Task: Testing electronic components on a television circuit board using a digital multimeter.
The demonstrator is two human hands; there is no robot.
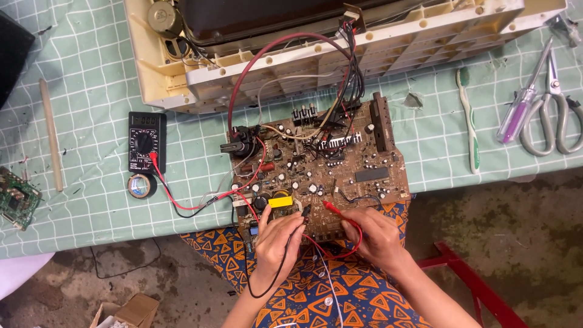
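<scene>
A large brown circuit board (340,158) crowded with components overhangs the near table edge above my lap. My left hand (276,237) grips a black test probe (305,212) with its tip on the board beside a yellow block (280,201). A red test probe (334,208) sits in my right hand (373,234), its tip touching the board's near edge. Red and black leads run left to a black multimeter (146,141) lying on the table.
A cream television casing (176,73) with wires to the board stands behind. A toothbrush (469,118), purple-handled screwdriver (519,109) and scissors (555,115) lie at right. A tape roll (141,186), wooden stick (52,133) and small green board (17,197) lie at left. A red stool frame (467,279) stands below.
</scene>
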